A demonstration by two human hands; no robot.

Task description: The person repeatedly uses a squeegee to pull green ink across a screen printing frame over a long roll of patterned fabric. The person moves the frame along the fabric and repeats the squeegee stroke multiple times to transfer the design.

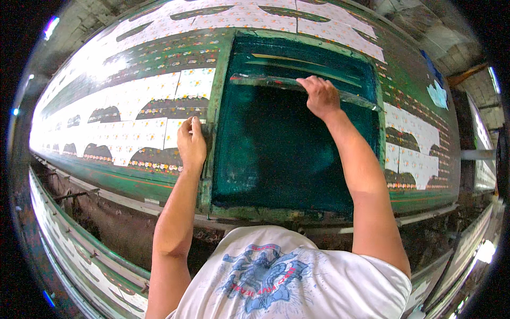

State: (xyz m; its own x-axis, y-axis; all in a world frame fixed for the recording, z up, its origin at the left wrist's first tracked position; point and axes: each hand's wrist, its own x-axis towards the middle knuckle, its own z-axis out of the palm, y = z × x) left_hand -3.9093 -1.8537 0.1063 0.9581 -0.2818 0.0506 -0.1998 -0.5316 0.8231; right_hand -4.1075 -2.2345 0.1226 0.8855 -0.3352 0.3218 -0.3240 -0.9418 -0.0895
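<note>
A screen-printing frame (218, 114) with a dark teal mesh (281, 154) lies flat on the long green table. Across its upper part stretches a squeegee (252, 80), a long bar running nearly the full width inside the frame. My right hand (322, 97) is closed over the squeegee right of its middle, the arm reaching over the mesh. Just outside the frame's left side is my left hand (192, 144), its fingers curled and pressed together; what they hold, if anything, is hidden.
White printed fabric pieces (143, 135) with curved cut-outs lie left of the frame, and more fabric pieces (411, 125) lie to its right. A pale blue scrap (438, 94) sits near the table's right end. Another table with fabric (90, 255) stands at lower left.
</note>
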